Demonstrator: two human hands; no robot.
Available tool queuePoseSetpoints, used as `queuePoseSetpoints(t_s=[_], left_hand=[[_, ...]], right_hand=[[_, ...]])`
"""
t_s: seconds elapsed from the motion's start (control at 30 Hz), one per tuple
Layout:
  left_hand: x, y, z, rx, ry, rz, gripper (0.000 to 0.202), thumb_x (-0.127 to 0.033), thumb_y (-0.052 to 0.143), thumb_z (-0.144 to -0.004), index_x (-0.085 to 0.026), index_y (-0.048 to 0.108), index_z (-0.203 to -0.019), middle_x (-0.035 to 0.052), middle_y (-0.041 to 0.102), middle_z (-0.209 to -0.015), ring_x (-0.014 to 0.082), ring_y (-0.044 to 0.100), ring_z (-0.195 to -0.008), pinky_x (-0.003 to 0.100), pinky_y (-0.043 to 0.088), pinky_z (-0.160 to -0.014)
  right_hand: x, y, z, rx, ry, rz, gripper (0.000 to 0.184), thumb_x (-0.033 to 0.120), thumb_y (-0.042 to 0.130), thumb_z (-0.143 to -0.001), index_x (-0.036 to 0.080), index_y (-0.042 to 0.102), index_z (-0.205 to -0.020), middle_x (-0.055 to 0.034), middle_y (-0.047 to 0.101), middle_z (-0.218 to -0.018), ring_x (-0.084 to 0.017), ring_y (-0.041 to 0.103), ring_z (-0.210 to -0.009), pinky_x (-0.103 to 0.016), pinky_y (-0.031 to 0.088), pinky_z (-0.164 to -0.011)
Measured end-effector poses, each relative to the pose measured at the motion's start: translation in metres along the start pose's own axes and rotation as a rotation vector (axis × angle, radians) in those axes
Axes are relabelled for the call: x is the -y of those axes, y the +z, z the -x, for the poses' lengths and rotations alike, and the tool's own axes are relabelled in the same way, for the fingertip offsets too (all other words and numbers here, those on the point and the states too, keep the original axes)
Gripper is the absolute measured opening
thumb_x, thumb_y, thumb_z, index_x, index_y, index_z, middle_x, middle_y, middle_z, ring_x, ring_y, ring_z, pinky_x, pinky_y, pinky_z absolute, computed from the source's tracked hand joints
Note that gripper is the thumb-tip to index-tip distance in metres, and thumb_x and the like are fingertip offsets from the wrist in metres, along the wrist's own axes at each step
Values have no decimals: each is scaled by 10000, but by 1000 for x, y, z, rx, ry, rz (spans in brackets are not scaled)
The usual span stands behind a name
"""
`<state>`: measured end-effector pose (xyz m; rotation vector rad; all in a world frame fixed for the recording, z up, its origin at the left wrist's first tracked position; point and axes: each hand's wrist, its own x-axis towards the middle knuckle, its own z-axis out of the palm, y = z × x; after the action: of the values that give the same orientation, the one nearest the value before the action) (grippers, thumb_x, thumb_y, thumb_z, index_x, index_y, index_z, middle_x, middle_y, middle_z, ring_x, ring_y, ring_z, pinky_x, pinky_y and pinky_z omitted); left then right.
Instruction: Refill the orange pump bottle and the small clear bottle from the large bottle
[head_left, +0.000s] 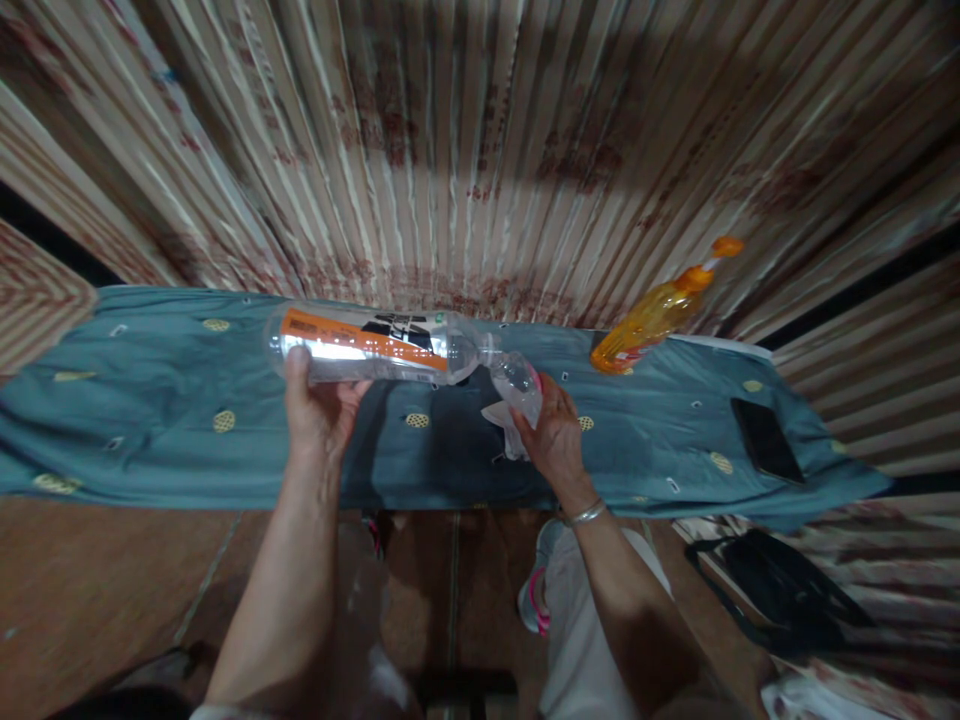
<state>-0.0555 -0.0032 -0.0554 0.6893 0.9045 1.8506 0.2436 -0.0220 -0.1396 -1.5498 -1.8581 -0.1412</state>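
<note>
My left hand (319,405) is wrapped round a large clear plastic bottle (375,345) with an orange, black and white label, held on its side with the neck pointing right. The neck meets the mouth of a small clear bottle (516,382) with a pink trim. My right hand (551,430) grips that small bottle from below, tilted toward the big one. Both bottles hang just above a teal cloth with yellow dots (150,420) that covers a long table.
An orange bottle with a pull cap (660,312) stands at the back right of the cloth. A dark phone (765,440) lies flat near the right end. A striped curtain (480,150) hangs behind. A black bag (780,590) sits on the floor at the right.
</note>
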Motion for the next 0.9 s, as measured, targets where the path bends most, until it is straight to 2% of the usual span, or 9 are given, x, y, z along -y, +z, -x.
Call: queuePoseSetpoints(t_s=[0.23,0.5,0.73,0.9], left_hand=[[-1,4,2,-38,-21,73,421,-544,757,-762,-260,695,-1068,90,761,-1143,347,616,-1317,452,620,-942],[-2,6,4,-17,-21,68,448,-559,779,-738,-272,696,-1073,78,765,-1148,365,536,-1417,474,603,-973],[-2,4,2,-37,-52,104,424,-515,765,-765,-253,694,-1091,59,771,-1103,344,573,-1372,449,609,-959],[1,5,2,-39,-17,94,430,-554,790,-729,-276,695,-1043,101,765,-1090,352,596,-1355,479,626,-955]], right_hand=[[0,0,0,2,14,1,645,473,565,-1009,73,428,-1496,-266,643,-1371,-361,625,-1274,-572,524,-1097],[2,-2,-2,5,16,-21,630,475,559,-1008,80,437,-1484,-260,650,-1361,-358,630,-1265,-568,533,-1092],[1,-1,-1,-5,10,-9,640,471,575,-999,64,444,-1475,-269,649,-1362,-362,630,-1267,-578,533,-1094],[1,-2,-1,-10,5,-16,632,465,567,-1003,78,433,-1485,-262,652,-1362,-362,630,-1272,-586,531,-1095]])
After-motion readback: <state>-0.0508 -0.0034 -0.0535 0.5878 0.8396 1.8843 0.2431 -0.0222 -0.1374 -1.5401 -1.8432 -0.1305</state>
